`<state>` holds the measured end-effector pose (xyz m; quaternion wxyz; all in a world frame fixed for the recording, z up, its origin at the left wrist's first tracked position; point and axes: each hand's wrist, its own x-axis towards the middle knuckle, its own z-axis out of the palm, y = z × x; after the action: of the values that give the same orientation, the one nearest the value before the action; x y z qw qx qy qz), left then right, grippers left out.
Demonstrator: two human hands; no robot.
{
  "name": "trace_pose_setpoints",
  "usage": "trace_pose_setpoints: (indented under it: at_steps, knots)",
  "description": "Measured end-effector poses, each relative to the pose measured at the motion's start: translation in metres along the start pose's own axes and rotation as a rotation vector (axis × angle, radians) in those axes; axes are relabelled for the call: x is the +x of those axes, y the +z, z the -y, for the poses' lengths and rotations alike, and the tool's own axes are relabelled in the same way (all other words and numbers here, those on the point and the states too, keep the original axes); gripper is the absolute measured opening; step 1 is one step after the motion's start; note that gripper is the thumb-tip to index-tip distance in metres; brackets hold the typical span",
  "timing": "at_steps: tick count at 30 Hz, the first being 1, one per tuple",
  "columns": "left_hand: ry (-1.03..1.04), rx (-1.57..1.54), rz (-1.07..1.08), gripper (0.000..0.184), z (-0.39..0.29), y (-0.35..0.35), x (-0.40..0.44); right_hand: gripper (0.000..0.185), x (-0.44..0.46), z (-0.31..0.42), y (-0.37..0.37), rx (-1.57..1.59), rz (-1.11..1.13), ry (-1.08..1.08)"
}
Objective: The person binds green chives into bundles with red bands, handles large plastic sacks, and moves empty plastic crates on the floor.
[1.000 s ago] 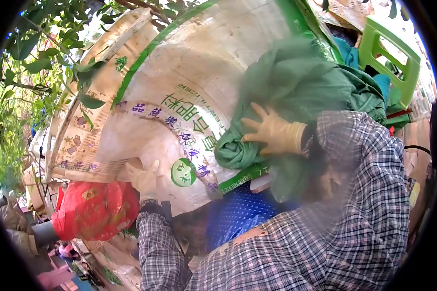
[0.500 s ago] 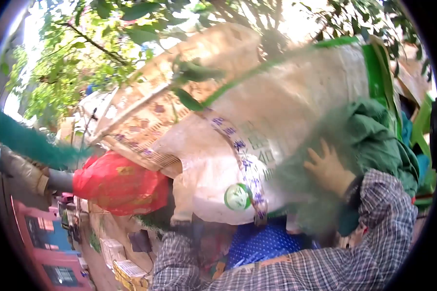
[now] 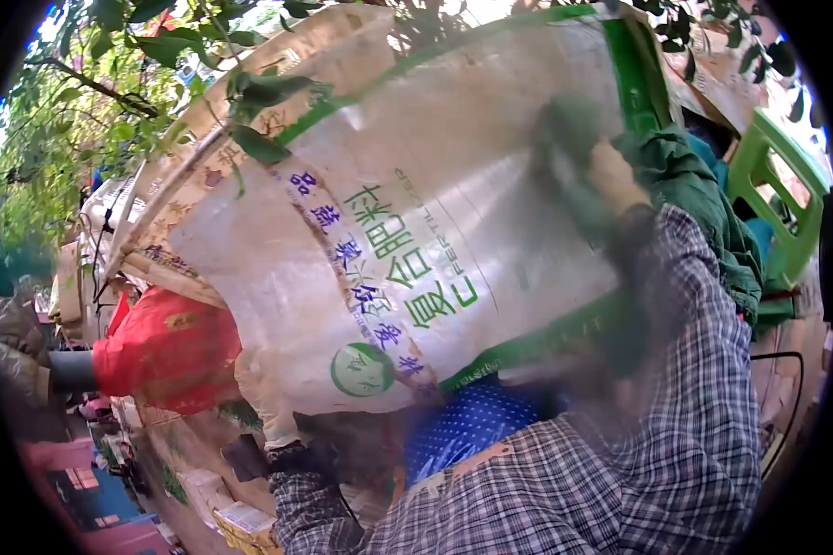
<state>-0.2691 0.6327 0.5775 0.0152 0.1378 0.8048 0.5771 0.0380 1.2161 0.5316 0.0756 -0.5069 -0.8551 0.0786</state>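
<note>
A large white sack (image 3: pixel 491 166) with green edges and printed characters lies spread out in front of me. At its lower left corner is my gloved left hand (image 3: pixel 267 393), its fingers wrapped at the sack's edge. My right hand (image 3: pixel 614 176), gloved too, is over the right part of the sack, beside bunched green cloth (image 3: pixel 703 199); its fingers are hidden by a dark green blur. Below the sack, a blue dotted cloth (image 3: pixel 477 421) covers my lap.
Behind the sack stands a beige plastic basket (image 3: pixel 194 148). A red bag (image 3: pixel 168 350) is at the left, by another person's sleeve (image 3: pixel 9 338). A green plastic stool (image 3: pixel 791 194) is at the right, and leafy branches (image 3: pixel 268 90) hang overhead.
My right hand has moved up across the sack from the green cloth's lower end. The cloth has shifted right, uncovering more of the sack's print. The camera view has also swung.
</note>
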Motion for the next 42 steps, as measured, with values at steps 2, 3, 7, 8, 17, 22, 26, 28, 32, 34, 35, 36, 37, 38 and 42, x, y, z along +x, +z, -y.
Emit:
trace_pose_setpoints:
  at_steps: [2,3,7,8,17,22,26,28,32,34,35,36,37,38,42]
  knots:
    - [0.006,0.116,-0.014,0.033,0.011,0.001,0.001,0.03,0.02,-0.078,0.024,0.109,0.083,0.238]
    - [0.036,0.084,0.005,0.033,0.017,0.006,0.004,0.039,0.017,-0.12,0.029,0.034,0.155,0.367]
    - [-0.094,0.016,0.136,0.039,0.023,0.01,0.008,0.021,-0.017,-0.22,-0.014,-0.6,0.07,0.24]
    - [-0.182,0.012,0.184,0.042,0.017,0.008,0.011,0.016,-0.018,-0.2,-0.051,-0.66,-0.001,0.219]
    - [-0.648,-0.354,0.254,0.043,0.048,-0.007,0.056,0.025,-0.027,0.147,-0.169,0.29,-0.691,-0.932]
    - [-0.398,0.091,0.195,0.026,0.028,0.015,0.049,0.029,-0.029,0.253,-0.027,0.285,-0.483,-1.361]
    - [-0.371,0.042,0.032,0.029,0.036,0.006,0.025,0.032,0.027,0.251,0.012,0.006,-0.424,-1.348]
    - [-0.384,-0.063,-0.066,0.031,0.029,0.017,0.015,0.036,0.045,0.232,-0.001,-0.12,-0.419,-1.336]
    - [-0.347,-0.114,-0.137,0.028,0.026,0.03,0.013,0.034,0.097,0.175,-0.007,-0.511,-0.117,-0.693]
    - [-0.367,-0.044,-0.095,0.028,0.036,0.027,0.019,0.027,0.127,0.146,-0.005,-0.541,-0.056,-0.422]
    - [-0.38,-0.004,-0.074,0.029,0.039,0.027,0.015,0.024,0.135,0.13,-0.015,-0.468,-0.023,-0.379]
    - [-0.349,-0.012,-0.072,0.027,0.045,0.026,0.017,0.023,0.151,0.1,-0.013,-0.564,-0.123,-0.372]
    - [-0.32,-0.021,-0.078,0.026,0.052,0.021,0.018,0.022,0.168,0.061,-0.012,-0.658,-0.225,-0.371]
    - [-0.293,-0.032,-0.092,0.025,0.057,0.017,0.015,0.021,0.18,0.012,-0.016,-0.44,-0.299,-0.294]
    - [-0.347,-0.03,-0.063,0.021,0.059,0.014,0.015,0.036,0.121,-0.131,-0.083,-1.128,0.383,0.028]
